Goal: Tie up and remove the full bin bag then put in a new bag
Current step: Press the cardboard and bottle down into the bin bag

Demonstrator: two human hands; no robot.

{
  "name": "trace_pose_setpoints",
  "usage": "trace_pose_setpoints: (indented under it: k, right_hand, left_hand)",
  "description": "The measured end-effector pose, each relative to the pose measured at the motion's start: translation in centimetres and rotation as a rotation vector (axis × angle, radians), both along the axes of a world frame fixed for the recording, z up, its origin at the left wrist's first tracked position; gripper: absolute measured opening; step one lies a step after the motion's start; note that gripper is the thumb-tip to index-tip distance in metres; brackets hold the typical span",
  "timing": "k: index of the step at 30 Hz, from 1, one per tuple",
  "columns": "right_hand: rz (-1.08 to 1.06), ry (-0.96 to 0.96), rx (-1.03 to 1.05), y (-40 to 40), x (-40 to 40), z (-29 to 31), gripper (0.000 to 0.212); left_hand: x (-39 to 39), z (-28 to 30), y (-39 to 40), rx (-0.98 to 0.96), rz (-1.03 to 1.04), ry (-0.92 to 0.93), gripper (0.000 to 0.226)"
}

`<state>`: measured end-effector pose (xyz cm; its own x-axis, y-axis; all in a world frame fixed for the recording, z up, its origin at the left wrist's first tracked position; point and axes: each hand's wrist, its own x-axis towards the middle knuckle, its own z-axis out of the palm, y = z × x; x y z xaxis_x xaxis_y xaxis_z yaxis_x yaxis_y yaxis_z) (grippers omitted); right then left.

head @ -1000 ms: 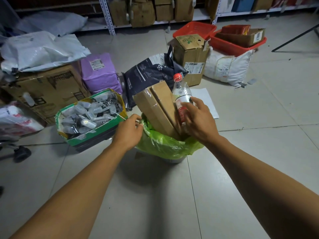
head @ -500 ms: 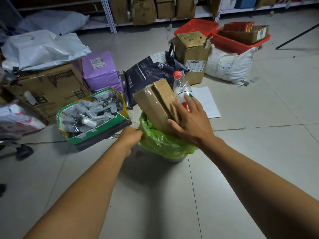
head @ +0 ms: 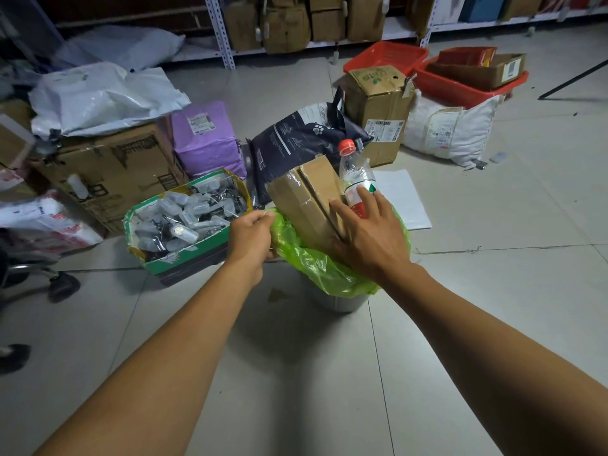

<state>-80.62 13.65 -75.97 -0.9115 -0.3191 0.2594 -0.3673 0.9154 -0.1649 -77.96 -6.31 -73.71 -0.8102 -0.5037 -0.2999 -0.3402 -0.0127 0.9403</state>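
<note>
A small grey bin (head: 339, 302) stands on the tiled floor, lined with a green bin bag (head: 316, 264). Flattened brown cardboard (head: 306, 199) and a clear plastic bottle with a red cap (head: 355, 172) stick up out of the bag. My left hand (head: 251, 236) pinches the bag's left rim, which is lifted off the bin edge. My right hand (head: 368, 230) lies flat with spread fingers against the cardboard and the bottle's lower part, pressing on them.
A green box of small plastic bottles (head: 187, 218) sits just left of the bin. Behind are a dark pet-food bag (head: 302, 139), a purple parcel (head: 205, 139), brown cartons (head: 378, 106), red crates (head: 460, 83) and a white sheet (head: 404, 199) on the floor.
My left hand has risen from the bin's side to the bag's rim and pulled it up. My right hand has let go of the bottle and now presses flat on the cardboard.
</note>
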Motion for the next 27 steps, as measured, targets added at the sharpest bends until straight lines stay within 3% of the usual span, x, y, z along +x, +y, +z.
trace_pose_setpoints:
  k: [8, 15, 24, 27]
  right_hand:
    - [-0.030, 0.022, 0.028, -0.8, 0.8, 0.3, 0.065]
    - [-0.046, 0.028, 0.033, -1.1, 1.0, 0.4, 0.061]
    - [-0.084, 0.001, 0.075, -2.2, 1.1, 0.7, 0.062]
    - [-0.085, 0.033, 0.071, -2.2, 1.3, 0.7, 0.053]
  left_hand:
    - [-1.4, 1.7, 0.7, 0.217, 0.088, 0.018, 0.021]
    - [-0.6, 2.4, 1.4, 0.225, -0.154, -0.077, 0.012]
    - [-0.9, 3.1, 0.7, 0.302, -0.016, -0.024, 0.018]
    - [-1.1, 3.2, 0.8, 0.318, 0.006, 0.006, 0.014]
